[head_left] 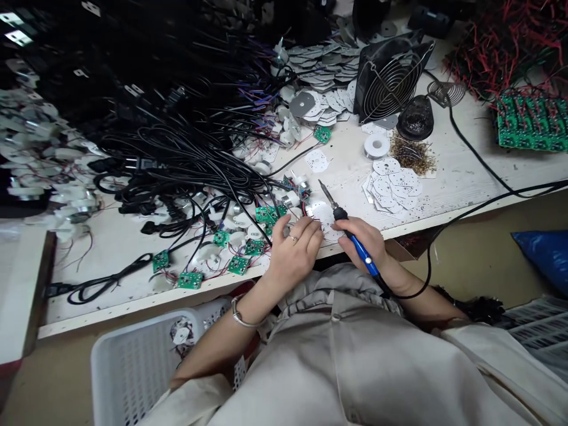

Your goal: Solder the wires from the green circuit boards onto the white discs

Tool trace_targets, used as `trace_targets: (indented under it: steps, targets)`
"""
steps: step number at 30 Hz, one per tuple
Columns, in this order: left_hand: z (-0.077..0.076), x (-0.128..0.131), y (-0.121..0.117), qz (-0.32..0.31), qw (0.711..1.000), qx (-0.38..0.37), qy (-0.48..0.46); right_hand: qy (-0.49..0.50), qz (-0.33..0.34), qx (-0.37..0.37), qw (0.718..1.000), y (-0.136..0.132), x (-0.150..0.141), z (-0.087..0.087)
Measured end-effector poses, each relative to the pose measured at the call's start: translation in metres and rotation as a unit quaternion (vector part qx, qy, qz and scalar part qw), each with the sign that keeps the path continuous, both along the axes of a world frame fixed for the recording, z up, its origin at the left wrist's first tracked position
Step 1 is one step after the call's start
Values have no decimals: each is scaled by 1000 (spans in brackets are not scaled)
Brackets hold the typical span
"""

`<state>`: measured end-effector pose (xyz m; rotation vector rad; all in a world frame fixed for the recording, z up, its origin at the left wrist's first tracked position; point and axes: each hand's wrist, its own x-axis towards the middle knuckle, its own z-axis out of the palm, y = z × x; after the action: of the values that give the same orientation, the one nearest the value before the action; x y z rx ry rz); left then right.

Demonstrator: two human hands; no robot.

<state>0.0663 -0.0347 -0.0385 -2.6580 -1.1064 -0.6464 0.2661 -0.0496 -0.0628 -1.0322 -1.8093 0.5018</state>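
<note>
- The left hand [293, 251] is curled, its fingers [310, 228] close together and pressing on the near edge of a white perforated disc [323, 216]; they seem to pin it to the bench, though the contact is partly hidden.
- The right hand [361, 245] is closed in a pen grip around the handle of a blue-and-black soldering iron [364, 257], just beside the disc.
- The iron's long axis runs diagonally across the disc's right side, with its metal tip [322, 186] pointing away from the person and to the left, just beyond the disc. Its cable leaves the rear of the handle and drops toward the person.
- Green circuit boards [239, 265] with wires attached lie to the left of the disc, among white plastic parts.
- A bundle of black power cords [177, 160] sprawls farther left of the disc.
- A loose stack of similar white discs [390, 183] sits to the right of the disc, near a spool of solder wire [377, 145].
- A wire-guarded fan [390, 80] stands beyond the disc.
- A white plastic basket [133, 367] sits below the bench edge, nearer the person than the disc.
</note>
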Motion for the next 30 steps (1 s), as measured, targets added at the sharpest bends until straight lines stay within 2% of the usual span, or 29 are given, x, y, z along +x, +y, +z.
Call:
trace_targets:
  steps: [5,7,9,12,15,22,30]
  targets:
    - [15,-14,21,-95,992,-64,46,-8,8,1,1000,0,0,-1]
    - [18,-16,27,-115,988,-95,44,17,11,-28,999,-3,1,-1]
    - [18,-17,29,-126,985,-114,33,84,-1,-75,994,-8,2,-1]
    - [15,-17,27,-127,985,-109,26,257,-62,-148,953,-13,5,-3]
    - [14,-18,26,-130,987,-84,34,359,-126,-158,911,-14,11,-5]
    - [15,-18,27,-126,983,-134,25,309,-141,-185,922,-10,15,-12]
    - [16,-18,28,-132,984,-115,34,306,-133,-207,920,-10,16,-14]
